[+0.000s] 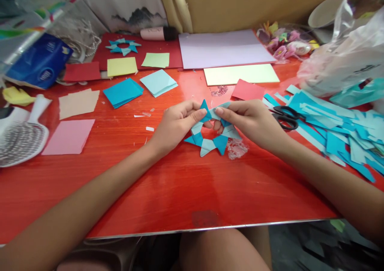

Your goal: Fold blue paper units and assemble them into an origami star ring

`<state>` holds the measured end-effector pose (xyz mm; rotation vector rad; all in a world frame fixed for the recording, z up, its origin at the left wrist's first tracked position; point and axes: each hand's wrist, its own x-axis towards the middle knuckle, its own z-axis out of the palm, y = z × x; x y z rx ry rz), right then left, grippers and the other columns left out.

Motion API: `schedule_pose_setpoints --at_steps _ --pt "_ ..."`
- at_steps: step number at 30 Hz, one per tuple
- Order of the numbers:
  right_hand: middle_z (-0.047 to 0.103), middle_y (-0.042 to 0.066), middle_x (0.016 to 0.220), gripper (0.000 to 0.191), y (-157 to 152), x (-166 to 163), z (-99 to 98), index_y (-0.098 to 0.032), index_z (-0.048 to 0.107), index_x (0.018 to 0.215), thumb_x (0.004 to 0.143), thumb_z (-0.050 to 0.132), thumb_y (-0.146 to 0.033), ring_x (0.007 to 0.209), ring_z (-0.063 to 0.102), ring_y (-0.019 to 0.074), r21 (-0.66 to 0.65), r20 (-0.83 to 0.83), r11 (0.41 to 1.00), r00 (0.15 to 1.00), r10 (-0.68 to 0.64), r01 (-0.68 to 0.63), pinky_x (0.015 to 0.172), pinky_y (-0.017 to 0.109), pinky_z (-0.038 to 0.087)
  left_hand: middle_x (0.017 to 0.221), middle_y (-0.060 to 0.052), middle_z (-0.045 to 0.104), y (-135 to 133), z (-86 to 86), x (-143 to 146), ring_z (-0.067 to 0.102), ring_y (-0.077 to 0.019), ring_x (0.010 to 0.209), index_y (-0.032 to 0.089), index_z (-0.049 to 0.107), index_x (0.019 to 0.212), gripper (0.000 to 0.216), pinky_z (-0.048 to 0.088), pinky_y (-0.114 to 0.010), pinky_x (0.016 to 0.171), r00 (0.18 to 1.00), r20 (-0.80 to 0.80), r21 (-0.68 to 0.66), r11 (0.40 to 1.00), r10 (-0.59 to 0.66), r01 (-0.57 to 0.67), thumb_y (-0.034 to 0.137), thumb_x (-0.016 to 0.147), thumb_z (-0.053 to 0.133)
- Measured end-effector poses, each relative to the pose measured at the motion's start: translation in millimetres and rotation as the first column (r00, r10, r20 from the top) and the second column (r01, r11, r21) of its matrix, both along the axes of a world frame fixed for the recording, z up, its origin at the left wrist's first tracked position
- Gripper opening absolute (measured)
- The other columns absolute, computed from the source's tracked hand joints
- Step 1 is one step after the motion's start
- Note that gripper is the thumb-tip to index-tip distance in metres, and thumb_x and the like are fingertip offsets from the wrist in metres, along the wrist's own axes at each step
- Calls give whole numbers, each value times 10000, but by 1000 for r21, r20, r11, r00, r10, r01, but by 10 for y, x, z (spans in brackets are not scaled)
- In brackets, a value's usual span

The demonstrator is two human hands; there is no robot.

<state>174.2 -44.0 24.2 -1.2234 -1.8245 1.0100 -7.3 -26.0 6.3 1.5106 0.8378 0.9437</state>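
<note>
A folded paper star ring [207, 146] in alternating dark and light blue is held up over the red table [180, 191]. My left hand [181, 123] pinches a dark blue point at its upper left between thumb and fingers. On the other side, my right hand [247, 117] grips a light blue piece at the ring's upper right. Some fingertips show behind the ring's opening. A similar blue paper star [123, 47] lies at the back left. Stacks of dark blue paper [123, 93] and light blue paper [159, 83] rest left of centre.
Black scissors [286, 117] and a heap of blue paper strips [333, 127] lie at right, beside a plastic bag [345, 59]. Pink paper [69, 137] and a hairbrush [24, 139] are at left. Lilac card [225, 49] lies at the back.
</note>
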Motion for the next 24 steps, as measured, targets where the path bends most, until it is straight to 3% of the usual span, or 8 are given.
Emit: schedule_pose_setpoints --at_steps 5,10,14,18,24 --pt "662 24 640 385 -8 -29 -43 -169 652 663 806 531 -506 566 589 115 -104 -50 995 999 0 -5 507 239 441 660 15 611 20 -14 -6 569 -103 604 155 572 746 157 408 -198 526 998 -58 -35 999 10 -12 301 804 577" --pt "660 29 689 348 44 -47 -65 -160 650 720 793 562 -489 604 595 116 -235 -153 972 988 -29 -7 558 245 470 709 2 633 32 -19 5 590 -112 646 159 579 775 153 438 -206 571 999 -28 -45 998 47 -48 304 819 557" --pt "639 9 773 244 137 -8 -149 -184 640 830 798 589 -420 672 588 107 -224 -283 972 949 -137 74 625 239 469 714 -10 633 55 -21 2 609 -128 660 167 578 824 196 455 -216 570 986 0 -58 985 164 -164 361 821 550" --pt "542 -15 623 230 202 48 -239 -175 594 712 804 588 -385 538 487 73 -223 -381 965 899 -214 136 525 217 403 713 -5 611 82 -6 -16 566 -109 646 165 575 792 206 430 -208 565 973 -35 -12 974 227 -227 369 805 562" --pt "512 -25 607 225 225 53 -272 -189 595 696 764 626 -402 519 462 80 -232 -416 946 856 -307 227 485 214 378 553 40 478 71 25 -45 434 -64 493 164 505 639 306 347 -202 490 970 -186 40 988 157 -152 424 792 559"
